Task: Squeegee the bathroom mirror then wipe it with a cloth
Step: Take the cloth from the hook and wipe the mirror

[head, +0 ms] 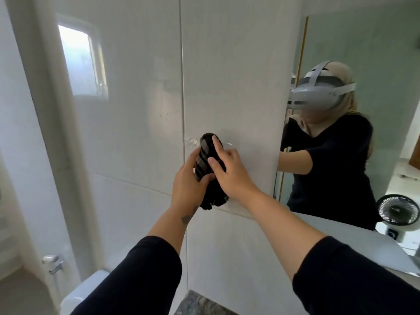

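A black cloth (208,153), bunched and with faint shiny stripes, is held against the white tiled wall (227,64) at a clear plastic hook (192,142). My left hand (188,185) grips the cloth's lower part from the left. My right hand (227,171) lies over it from the right, with the fingers on its upper end. The cloth's loose end (213,198) hangs below both hands. The mirror (363,42) is on the right and reflects a person wearing a headset. No squeegee is in view.
A white toilet cistern (91,289) and a chrome wall fitting (53,262) are at the lower left. A speckled stone countertop (200,303) is at the bottom. The mirror reflects a black fan (397,210). The glossy tile reflects a window (79,60).
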### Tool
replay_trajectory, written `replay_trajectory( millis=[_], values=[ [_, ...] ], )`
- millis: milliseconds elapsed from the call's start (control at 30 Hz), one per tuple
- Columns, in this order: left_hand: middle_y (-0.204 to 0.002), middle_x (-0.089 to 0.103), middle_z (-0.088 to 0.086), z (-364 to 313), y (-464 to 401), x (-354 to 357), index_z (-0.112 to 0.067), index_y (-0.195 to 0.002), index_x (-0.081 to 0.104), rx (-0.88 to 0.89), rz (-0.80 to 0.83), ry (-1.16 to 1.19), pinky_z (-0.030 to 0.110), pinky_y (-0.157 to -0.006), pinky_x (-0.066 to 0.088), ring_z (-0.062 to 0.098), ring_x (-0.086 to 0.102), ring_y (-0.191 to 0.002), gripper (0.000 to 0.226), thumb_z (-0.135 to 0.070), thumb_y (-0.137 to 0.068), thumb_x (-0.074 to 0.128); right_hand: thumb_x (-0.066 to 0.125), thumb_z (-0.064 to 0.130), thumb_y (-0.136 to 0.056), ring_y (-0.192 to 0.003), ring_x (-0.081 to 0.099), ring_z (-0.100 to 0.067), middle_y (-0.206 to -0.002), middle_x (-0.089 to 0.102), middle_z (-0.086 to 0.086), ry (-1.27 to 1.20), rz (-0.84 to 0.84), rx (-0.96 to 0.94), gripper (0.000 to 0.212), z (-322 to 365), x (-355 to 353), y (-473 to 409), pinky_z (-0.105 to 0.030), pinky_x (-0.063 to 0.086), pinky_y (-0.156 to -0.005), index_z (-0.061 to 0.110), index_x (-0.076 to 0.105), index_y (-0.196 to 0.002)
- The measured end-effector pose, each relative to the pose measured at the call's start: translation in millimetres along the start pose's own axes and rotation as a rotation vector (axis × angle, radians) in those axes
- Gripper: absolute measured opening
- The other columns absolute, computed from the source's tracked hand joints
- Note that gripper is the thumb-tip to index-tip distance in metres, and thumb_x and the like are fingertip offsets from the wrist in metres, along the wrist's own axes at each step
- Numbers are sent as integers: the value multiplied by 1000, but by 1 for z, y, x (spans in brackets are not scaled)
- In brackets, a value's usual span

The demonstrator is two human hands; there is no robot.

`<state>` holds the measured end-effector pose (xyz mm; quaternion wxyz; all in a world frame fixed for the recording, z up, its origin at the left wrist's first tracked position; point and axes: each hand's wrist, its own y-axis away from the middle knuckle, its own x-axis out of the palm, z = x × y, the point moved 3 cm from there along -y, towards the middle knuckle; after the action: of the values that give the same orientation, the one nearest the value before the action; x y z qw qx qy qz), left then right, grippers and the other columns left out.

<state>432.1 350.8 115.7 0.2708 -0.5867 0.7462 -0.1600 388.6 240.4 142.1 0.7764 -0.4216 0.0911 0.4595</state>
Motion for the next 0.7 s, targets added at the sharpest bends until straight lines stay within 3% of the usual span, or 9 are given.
replay_trajectory(
  millis=[133,267,333,433,533,700],
  values=[
    [-112,60,-14,-66,-11,-3,-40,-140,38,151,89,43,12,-67,53,-1,64,-86,64,-14,-88,65,46,39,-97,-96,53,-14,-112,31,1,32,-143,-109,55,41,-52,-9,-25,43,-94,47,20,-145],
    [-106,60,-17,-130,-18,2,-40,-142,37,283,186,16,9,-64,51,-2,64,-80,65,-24,-87,68,54,23,-96,-86,39,3,-108,34,-3,26,-357,-136,53,73,-114,-9,8,27,-80,36,35,-143],
    [-103,58,-18,-154,-20,6,-39,-141,37,309,204,11,11,-64,52,-2,63,-81,58,-32,-90,63,53,20,-96,-89,36,-1,-113,32,-4,32,-409,-96,52,86,-145,-9,11,24,-73,35,37,-143],
    [-120,58,-9,-171,-24,20,-38,-143,32,329,171,-58,21,-80,50,1,60,-93,50,-43,-96,46,52,22,-96,-99,41,-15,-115,28,-2,146,-539,-94,52,104,-192,-20,-6,31,-83,41,36,-141],
    [-142,39,-4,-180,-28,44,-40,-146,22,357,179,-182,26,-89,43,11,50,-114,53,-47,-97,42,52,20,-94,-101,44,-26,-113,25,-2,401,-665,-215,52,131,-233,-38,-34,46,-91,40,38,-140],
    [-157,3,-5,-204,-37,77,-46,-145,11,443,165,-283,38,-97,41,22,17,-142,67,-51,-92,51,49,13,-94,-89,51,-24,-124,34,-10,707,-814,-350,52,186,-275,-76,-43,50,-81,36,40,-140]
  ],
)
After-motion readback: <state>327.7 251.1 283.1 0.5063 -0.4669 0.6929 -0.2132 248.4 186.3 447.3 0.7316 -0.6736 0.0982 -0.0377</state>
